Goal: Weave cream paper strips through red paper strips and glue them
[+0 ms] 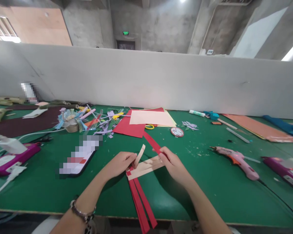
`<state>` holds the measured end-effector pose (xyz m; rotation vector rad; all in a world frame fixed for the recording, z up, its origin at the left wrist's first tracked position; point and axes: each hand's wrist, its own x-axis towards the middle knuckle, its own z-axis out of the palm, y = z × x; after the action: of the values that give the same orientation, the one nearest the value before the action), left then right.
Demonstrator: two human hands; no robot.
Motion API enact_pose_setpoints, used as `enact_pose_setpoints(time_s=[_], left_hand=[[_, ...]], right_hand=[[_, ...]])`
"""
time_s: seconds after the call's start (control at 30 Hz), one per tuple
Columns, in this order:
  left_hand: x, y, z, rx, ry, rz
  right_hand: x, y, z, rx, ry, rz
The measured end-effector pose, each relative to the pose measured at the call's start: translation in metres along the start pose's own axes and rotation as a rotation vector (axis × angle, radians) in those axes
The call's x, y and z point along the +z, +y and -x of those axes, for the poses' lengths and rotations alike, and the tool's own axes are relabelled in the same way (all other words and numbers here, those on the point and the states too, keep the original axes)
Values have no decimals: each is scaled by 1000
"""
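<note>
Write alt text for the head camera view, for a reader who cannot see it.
A person's left hand and right hand hold red strips and cream strips that cross, over a green table. A pink glue gun lies on the right, a blurred phone on the left. Paper sheets lie beyond the hands.

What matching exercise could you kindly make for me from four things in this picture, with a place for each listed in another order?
Things
1. Glue gun
2. Bracelet
3. Pale pink sheet
4. Upper red strip

Places
A. Held in the fingers of the right hand
B. Lying partly over a red sheet
C. On the green table, to the right of both hands
D. Around the left wrist

Right pairs: 1-C, 2-D, 3-B, 4-A
</note>
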<state>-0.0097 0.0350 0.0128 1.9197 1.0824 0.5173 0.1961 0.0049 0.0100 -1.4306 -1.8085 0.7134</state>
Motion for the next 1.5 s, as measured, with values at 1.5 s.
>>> enact_pose_setpoints(time_s=[1.5], left_hand=[[16, 6, -5, 49, 27, -513]], right_hand=[[-31, 13, -3, 134, 77, 59]])
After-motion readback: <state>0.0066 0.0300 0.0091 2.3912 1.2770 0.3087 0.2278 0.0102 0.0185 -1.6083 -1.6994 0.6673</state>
